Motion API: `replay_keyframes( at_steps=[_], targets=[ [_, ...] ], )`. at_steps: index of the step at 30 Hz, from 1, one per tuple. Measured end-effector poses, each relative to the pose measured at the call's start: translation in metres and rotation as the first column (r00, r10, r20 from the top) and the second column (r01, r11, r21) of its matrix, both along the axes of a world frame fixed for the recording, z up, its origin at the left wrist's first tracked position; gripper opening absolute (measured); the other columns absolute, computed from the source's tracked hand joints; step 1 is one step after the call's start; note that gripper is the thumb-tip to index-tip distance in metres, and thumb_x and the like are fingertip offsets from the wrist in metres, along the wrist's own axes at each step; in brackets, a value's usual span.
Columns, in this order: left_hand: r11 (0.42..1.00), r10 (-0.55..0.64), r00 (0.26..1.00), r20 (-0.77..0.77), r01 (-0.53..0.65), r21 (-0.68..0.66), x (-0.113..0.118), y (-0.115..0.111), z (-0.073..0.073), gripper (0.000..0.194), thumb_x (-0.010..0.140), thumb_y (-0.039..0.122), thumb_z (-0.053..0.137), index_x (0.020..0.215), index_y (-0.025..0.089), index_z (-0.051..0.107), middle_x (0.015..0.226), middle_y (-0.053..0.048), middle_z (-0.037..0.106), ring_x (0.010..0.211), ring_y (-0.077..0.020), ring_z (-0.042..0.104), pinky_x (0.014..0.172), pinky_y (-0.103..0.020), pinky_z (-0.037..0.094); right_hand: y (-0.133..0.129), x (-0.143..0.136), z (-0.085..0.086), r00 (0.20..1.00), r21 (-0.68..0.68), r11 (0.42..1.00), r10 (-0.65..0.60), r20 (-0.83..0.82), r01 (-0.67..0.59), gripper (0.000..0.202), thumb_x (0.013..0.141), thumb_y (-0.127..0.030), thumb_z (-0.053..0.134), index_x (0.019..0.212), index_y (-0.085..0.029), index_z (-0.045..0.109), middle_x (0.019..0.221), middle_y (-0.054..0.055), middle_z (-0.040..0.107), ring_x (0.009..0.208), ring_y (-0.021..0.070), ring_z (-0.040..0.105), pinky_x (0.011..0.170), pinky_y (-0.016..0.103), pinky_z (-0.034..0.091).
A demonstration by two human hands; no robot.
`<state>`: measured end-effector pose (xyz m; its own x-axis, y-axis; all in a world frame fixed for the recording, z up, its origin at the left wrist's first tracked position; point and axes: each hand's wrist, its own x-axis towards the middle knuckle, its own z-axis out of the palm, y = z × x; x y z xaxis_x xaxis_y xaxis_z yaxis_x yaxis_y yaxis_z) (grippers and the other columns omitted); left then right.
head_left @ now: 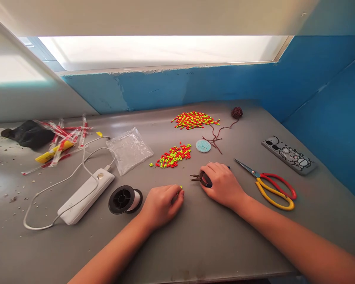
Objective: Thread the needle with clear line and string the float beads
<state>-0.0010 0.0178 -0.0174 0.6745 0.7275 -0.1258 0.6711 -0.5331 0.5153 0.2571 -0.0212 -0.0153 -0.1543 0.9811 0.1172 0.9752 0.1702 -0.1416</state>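
Head view: the right hand (223,184) rests on the grey table (195,244), its fingers closed around a small pair of thread snips (200,178) whose dark blades point left. The left hand (162,204) lies just left of it, fingertips pinched narrowly on a yellow-green bead (181,187) against the tabletop.

A loose heap of red and yellow-green beads (174,156) lies beyond the hands; a larger heap (194,120) lies farther back. A round light-blue disc (203,146) sits between them, beside brown cord (217,134) running to a small ball (237,112).

Left of the left hand stands a black spool (124,199), then a white power bank (87,195) with cable. Scissors with red and yellow handles (269,185) lie right of the right hand, and a phone (289,155) beyond them.
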Motion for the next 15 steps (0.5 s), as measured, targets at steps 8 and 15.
replay_keyframes(
  at_steps=[8,15],
  targets=[
    [0.993,0.039,0.999,0.029,-0.042,0.112,0.002,0.001,0.001,0.035,0.102,0.041,0.062,0.125,0.015,0.065,0.122,-0.01,0.068,0.106,-0.0182,0.068,0.094,-0.039,0.062,-0.005,-0.006,0.0,0.999,0.042,0.999,-0.023,-0.033,0.024,0.039,0.103,-0.04,0.064,0.133,-0.016,0.064,0.132,0.012,0.065,0.115,0.0221,0.066,0.099,0.044,0.06],
    [0.982,0.129,0.991,0.039,-0.133,0.134,0.003,0.003,0.007,0.036,0.102,0.041,0.062,0.125,0.015,0.065,0.122,-0.01,0.069,0.106,-0.0182,0.068,0.094,-0.039,0.063,-0.002,-0.014,-0.001,0.999,0.081,0.996,-0.034,-0.031,0.037,0.039,0.103,-0.04,0.064,0.133,-0.015,0.063,0.132,0.012,0.065,0.115,0.0219,0.067,0.098,0.043,0.06]
  ],
)
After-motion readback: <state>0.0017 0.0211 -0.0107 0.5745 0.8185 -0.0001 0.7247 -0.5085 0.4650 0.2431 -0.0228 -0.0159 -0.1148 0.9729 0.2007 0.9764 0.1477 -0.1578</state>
